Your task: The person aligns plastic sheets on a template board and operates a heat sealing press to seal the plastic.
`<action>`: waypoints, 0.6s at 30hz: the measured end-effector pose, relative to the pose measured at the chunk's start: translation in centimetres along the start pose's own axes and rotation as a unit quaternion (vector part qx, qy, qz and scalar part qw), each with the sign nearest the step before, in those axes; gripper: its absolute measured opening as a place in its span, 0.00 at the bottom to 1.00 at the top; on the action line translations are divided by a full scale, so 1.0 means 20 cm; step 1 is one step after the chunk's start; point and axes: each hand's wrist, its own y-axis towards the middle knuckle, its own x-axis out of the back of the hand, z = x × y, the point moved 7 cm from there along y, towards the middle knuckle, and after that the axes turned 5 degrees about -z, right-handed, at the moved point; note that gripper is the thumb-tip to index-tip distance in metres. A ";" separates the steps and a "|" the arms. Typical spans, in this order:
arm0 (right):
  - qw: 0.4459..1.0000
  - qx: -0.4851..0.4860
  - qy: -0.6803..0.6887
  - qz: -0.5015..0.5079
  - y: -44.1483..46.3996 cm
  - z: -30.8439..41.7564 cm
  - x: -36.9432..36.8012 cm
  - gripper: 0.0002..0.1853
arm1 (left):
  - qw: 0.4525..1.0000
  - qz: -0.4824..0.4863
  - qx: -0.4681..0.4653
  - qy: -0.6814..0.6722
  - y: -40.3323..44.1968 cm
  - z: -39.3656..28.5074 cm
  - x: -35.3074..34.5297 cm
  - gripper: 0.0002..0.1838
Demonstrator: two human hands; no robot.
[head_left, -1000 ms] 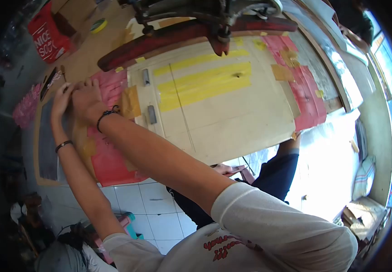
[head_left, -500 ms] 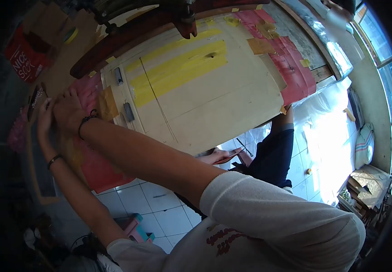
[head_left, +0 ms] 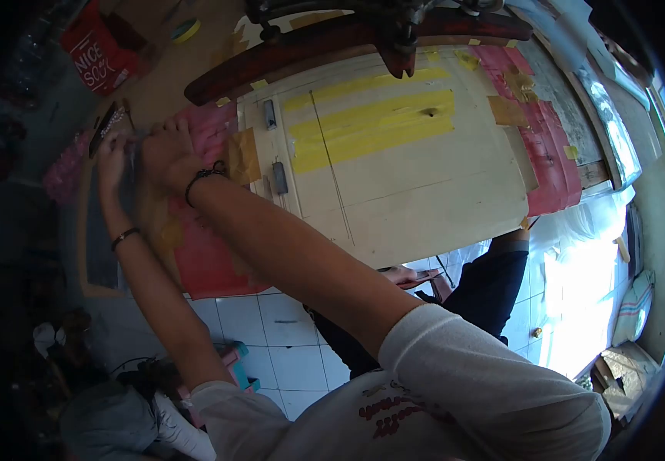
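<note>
A wrinkled pink sheet [head_left: 208,265] lies taped beside the pale board [head_left: 417,207]. The right hand [head_left: 167,154] and left hand [head_left: 113,160] are near its edge, their grips impossible to tell. The red bag [head_left: 90,58] seemingly reads "NICE SOCK".

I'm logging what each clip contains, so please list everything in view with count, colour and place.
cream panel: one, yellow bands on top, centre
grey blocks: two, on the panel's left side
red sheeting: patches at the panel's left and right
curved bar: one, dark red, across the panel's far edge
tape roll: one, yellow, far left
lettered bag: one, red, far left
pink bundle: one, left
tiled floor: white, below
another person's hand: one, below the panel's near edge
left hand: one, far left, grip unclear
right hand: one, beside it, near the red sheeting
</note>
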 end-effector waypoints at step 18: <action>0.991 -0.041 0.131 -0.001 0.05 -0.01 0.06 0.22 | 0.940 -0.105 0.101 -0.310 -0.10 -0.20 0.00 0.15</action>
